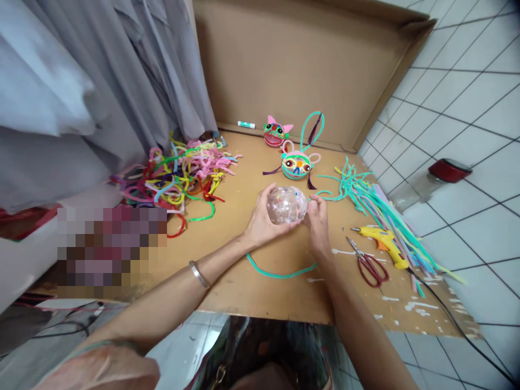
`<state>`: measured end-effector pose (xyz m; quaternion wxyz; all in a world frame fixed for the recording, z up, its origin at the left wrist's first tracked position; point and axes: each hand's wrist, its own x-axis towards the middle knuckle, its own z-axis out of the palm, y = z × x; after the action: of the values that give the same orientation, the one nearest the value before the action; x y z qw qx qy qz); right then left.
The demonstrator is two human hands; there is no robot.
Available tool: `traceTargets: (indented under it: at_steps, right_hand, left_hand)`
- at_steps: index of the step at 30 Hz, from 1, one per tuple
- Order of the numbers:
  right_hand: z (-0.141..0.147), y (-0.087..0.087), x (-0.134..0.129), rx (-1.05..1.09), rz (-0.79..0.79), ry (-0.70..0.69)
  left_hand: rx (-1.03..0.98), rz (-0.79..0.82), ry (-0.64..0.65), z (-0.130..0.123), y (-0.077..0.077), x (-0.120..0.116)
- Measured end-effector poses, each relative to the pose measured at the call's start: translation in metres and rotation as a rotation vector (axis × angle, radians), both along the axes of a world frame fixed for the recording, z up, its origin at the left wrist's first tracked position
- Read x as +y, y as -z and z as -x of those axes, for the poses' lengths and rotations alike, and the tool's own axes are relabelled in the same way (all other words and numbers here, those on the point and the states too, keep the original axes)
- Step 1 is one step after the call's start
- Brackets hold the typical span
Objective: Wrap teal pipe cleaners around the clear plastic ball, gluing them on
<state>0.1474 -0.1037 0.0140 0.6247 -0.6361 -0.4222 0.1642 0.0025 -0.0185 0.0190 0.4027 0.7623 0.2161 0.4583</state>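
One clear ball (286,206) is held above the desk (227,276), centrally; near-round, it shows no distinct long axis or facing. The left hand (260,221), extended forward, is part-open and cupped around its left side. The right hand (319,218) is curled at its right edge; its exact grip cannot be determined. Beyond: two face ornaments (297,166). Right: one glue gun (382,240), one pair of scissors (370,266).

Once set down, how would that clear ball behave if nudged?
The clear ball would probably roll, given its rounded sides. Its see-through body looks hollow, so it may be light. The glossy surface could feel slippery.
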Motion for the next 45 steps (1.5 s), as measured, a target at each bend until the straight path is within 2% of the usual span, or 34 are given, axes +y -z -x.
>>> traceTargets:
  at_steps: [4, 9, 15, 23, 29, 36, 40, 42, 45]
  right_hand:
    - [0.01, -0.009, 0.0, 0.132, -0.009, -0.115]
    - [0.017, -0.013, 0.0, 0.089, -0.013, -0.106]
    - [0.017, -0.016, -0.002, 0.023, 0.046, -0.066]
    - [0.011, -0.01, 0.003, 0.092, -0.024, -0.108]
    - [0.012, -0.011, 0.004, 0.125, 0.026, -0.116]
    - [0.011, -0.007, 0.002, 0.149, 0.01, -0.173]
    - [0.014, -0.007, 0.003, 0.197, -0.032, -0.216]
    - [0.013, -0.009, 0.004, 0.231, -0.053, -0.182]
    - [0.007, -0.013, 0.005, 0.238, -0.09, -0.033]
  left_hand:
    - [-0.032, -0.081, 0.014, -0.001, -0.002, -0.003]
    - [-0.025, -0.234, 0.051, -0.002, 0.003, -0.002]
    - [0.019, -0.213, 0.055, -0.003, 0.011, 0.0]
    - [0.011, -0.259, 0.073, 0.0, 0.01, 0.005]
    - [-0.01, -0.252, 0.051, -0.002, 0.016, 0.01]
    - [0.052, -0.25, 0.044, -0.001, 0.013, 0.008]
    - [0.073, -0.226, -0.002, -0.001, 0.01, 0.006]
    - [0.07, -0.195, -0.036, -0.002, 0.009, 0.005]
    - [0.067, -0.165, -0.05, -0.003, 0.009, 0.003]
